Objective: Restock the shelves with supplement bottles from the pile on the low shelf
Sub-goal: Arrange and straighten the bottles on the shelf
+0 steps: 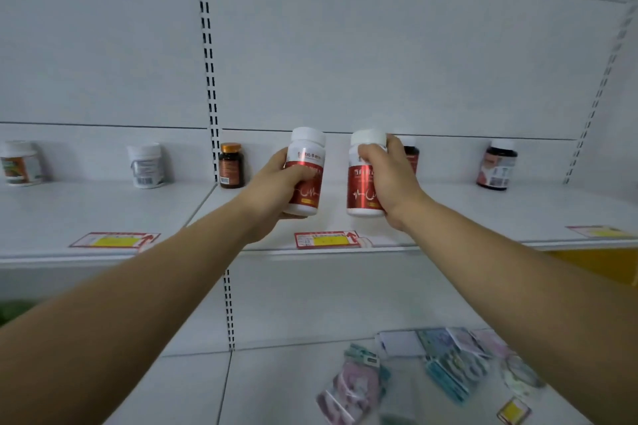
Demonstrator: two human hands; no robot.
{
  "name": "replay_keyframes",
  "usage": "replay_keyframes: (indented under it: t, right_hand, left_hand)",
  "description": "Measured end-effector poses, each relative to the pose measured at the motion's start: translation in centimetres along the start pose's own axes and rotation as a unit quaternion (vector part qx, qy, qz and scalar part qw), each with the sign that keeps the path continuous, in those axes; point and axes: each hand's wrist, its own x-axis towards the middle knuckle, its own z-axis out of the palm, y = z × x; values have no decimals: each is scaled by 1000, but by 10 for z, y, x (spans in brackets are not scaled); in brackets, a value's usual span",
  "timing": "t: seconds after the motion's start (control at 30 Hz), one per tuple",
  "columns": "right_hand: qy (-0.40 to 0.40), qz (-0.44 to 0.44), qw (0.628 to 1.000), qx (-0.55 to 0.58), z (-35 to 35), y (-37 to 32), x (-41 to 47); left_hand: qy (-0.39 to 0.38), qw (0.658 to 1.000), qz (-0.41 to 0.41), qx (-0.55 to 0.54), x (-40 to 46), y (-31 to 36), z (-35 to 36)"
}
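Note:
My left hand (pixel 276 183) grips a white supplement bottle with a red label (pixel 308 162), upright, held just above the white middle shelf (pixel 483 217). Right beside it, my right hand (pixel 390 176) is wrapped around a second matching red-label bottle (pixel 360 190), also upright over the same shelf. The two bottles are a small gap apart. A dark bottle (pixel 411 152) stands at the shelf's back, mostly hidden behind my right hand.
Along the shelf's back stand an amber bottle with a gold cap (pixel 231 166), a dark bottle (pixel 497 164) at right, a white jar (pixel 146 166) and a white tub (pixel 20 164) at left. Price tags (pixel 326 240) lie on the shelf front. Flat packets (pixel 448 366) lie on the lower shelf.

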Motion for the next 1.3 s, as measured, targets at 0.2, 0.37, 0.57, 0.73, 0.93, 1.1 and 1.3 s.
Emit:
replay_keyframes:
  t: [0.2,0.37,0.57,0.73,0.93,1.1,1.3]
  right_hand:
    - [-104,18,993,53,57,-11,-5]
    - [-182,-10,981,67,170,-18,-14]
    - [-243,17,962,126,359,-29,-44]
    - [-321,97,925,182,508,-50,-79]
    - [-383,98,905,157,656,-71,-95]
    - [-425,23,898,108,774,-63,-87]
    - [-435,-7,899,48,898,-55,-63]
  left_hand:
    - [55,995,-15,-77,-29,10,-46]
    - [118,990,21,-67,-71,18,-146]
    - [235,972,25,14,-142,21,-318]
    - [287,958,-6,-23,-196,30,-448]
    - [354,935,-3,-4,-229,37,-584]
    - [402,912,47,63,-225,39,-696]
    - [428,893,28,139,-216,44,-824]
